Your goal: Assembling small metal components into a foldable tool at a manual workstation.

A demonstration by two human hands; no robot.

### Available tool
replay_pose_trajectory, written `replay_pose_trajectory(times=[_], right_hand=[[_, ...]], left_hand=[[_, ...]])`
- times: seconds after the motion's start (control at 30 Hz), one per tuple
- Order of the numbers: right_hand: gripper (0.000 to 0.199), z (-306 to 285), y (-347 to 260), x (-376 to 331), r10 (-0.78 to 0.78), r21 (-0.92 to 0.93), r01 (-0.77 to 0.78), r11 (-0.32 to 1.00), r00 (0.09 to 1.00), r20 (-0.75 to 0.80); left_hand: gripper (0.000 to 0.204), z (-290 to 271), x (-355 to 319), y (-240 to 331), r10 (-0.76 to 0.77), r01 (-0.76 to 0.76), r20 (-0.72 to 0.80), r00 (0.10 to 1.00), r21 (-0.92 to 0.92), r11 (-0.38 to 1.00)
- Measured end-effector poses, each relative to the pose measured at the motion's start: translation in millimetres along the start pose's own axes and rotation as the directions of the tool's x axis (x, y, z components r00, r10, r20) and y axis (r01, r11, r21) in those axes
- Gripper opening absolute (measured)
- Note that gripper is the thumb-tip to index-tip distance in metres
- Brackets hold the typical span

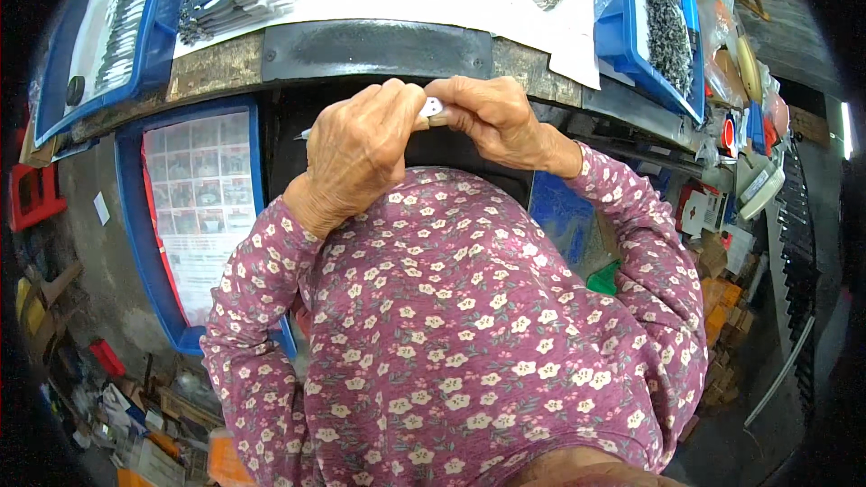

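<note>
One small white piece (432, 107) pinched between left hand (361, 149) and right hand (492, 117).

A small white piece (432, 108) with a thin grey metal part sticking out to its left (307, 134) lies roughly level, pinched between the left hand (361, 149) and right hand (492, 117), just below the surface (379, 50) edge. Most of it is hidden by the fingers.

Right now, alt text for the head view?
Both hands, left hand and right hand, pinch a small white part together just below a workbench edge. Blue trays of small metal pieces sit on the bench above; floral sleeves fill the foreground.
</note>
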State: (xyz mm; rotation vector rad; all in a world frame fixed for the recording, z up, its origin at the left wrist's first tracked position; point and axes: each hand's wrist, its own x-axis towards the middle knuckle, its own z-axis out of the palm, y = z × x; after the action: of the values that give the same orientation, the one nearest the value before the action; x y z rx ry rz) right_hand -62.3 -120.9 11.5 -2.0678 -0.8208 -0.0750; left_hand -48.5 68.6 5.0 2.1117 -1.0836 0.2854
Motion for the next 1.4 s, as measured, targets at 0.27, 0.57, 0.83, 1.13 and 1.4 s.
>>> replay_pose_trajectory(times=[0.27,0.57,0.83,1.13,1.4], right_hand=[[0.021,-10,10,1,0.079,0.075,-0.079,0.994,0.997,0.007],[0.018,-80,44,-1,0.469,0.026,-0.492,0.870,0.811,-0.350],[0.009,-105,112,-9,0.179,-0.504,-0.420,0.755,0.871,-0.458],[0.007,-102,120,-1,0.140,-0.636,-0.360,0.683,0.919,-0.369],[0.012,-105,118,-8,0.417,-0.197,-0.555,0.808,0.776,-0.473]], left_hand=[[0.010,1,15,-1,0.000,0.000,-0.016,1.000,-0.008,1.000],[0.013,6,26,1,-0.127,0.112,-0.088,0.988,-0.159,0.981],[0.005,1,32,0,-0.384,0.348,-0.038,0.922,-0.350,0.870],[0.006,0,36,2,-0.492,0.453,0.034,0.870,-0.450,0.770],[0.008,1,44,-1,-0.571,0.501,0.135,0.810,-0.664,0.555]])
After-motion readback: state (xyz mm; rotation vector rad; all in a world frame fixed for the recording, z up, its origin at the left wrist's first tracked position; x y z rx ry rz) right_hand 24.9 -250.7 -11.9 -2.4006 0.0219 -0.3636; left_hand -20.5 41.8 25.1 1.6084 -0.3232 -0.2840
